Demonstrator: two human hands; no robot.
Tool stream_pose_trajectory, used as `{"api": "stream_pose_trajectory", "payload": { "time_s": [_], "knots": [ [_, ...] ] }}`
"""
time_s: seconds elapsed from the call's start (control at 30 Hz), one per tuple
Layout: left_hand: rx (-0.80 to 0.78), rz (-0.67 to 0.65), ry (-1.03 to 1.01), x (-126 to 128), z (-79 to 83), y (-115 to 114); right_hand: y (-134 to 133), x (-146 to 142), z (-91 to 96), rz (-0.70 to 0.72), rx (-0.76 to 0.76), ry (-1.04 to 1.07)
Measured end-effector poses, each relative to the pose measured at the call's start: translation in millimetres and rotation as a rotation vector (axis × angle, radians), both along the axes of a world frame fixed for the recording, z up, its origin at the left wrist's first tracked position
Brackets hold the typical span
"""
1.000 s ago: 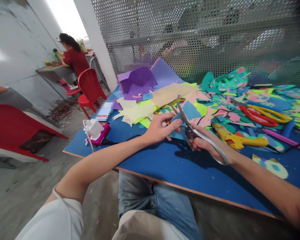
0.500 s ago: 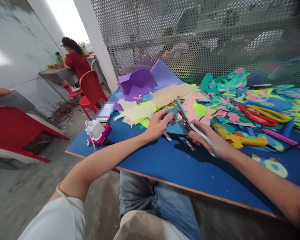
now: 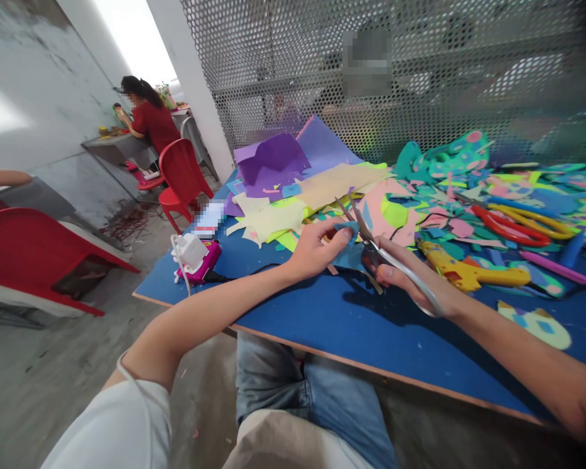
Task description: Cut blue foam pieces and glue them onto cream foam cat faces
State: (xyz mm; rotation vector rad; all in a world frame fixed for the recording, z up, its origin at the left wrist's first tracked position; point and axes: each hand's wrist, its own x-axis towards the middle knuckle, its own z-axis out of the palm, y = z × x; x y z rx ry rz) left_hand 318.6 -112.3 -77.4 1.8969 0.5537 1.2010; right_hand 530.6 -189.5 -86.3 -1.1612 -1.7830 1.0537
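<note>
Between the thumb and fingers of my left hand (image 3: 320,249) is a small blue piece of craft foam or felt (image 3: 350,228); its exact material I cannot tell. My right hand (image 3: 400,270) grips a pair of scissors (image 3: 366,236) by the handles, the blades parted and pointing away from me. The blue piece sits close beside the blades, partly covered by my fingers. Below my hands a thin strip (image 3: 374,283) shows near the blue tabletop (image 3: 293,319). Cream sheet scraps (image 3: 268,218) lie just beyond my left hand.
Right of my hands lie a yellow glue gun (image 3: 456,268), red-handled scissors (image 3: 510,228) and a cut cream shape (image 3: 537,326). Purple sheets (image 3: 273,159) and many scraps line the metal mesh (image 3: 293,71). A pink power adapter (image 3: 208,260) stands at left. A person in red (image 3: 153,120) sits farther off.
The scissor blades have spread wider apart. My left hand has turned slightly, and the blue piece now lies flatter, close to the blades. The view has shifted a little.
</note>
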Motion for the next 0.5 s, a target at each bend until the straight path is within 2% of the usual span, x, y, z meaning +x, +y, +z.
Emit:
{"api": "stream_pose_trajectory", "payload": {
  "time_s": [0.07,0.17,0.3,0.4,0.5],
  "knots": [
    [0.003,0.009,-0.014,-0.7,-0.1,-0.1,-0.8,-3.8,1.8,-0.03,-0.044,0.024],
    [-0.044,0.014,-0.023,-1.6,-1.3,1.8,2.1,-8.9,6.9,-0.198,-0.074,0.032],
    [-0.096,-0.025,-0.062,0.7,-5.8,8.8,13.2,-2.4,9.1,-0.377,0.082,0.016],
    [-0.198,-0.078,-0.123,3.8,-9.3,15.7,19.0,7.9,8.5,-0.405,0.125,-0.096],
    [-0.258,-0.045,-0.185,4.4,-9.3,21.4,19.3,13.9,9.9,-0.372,0.082,-0.248]
  ]
}}
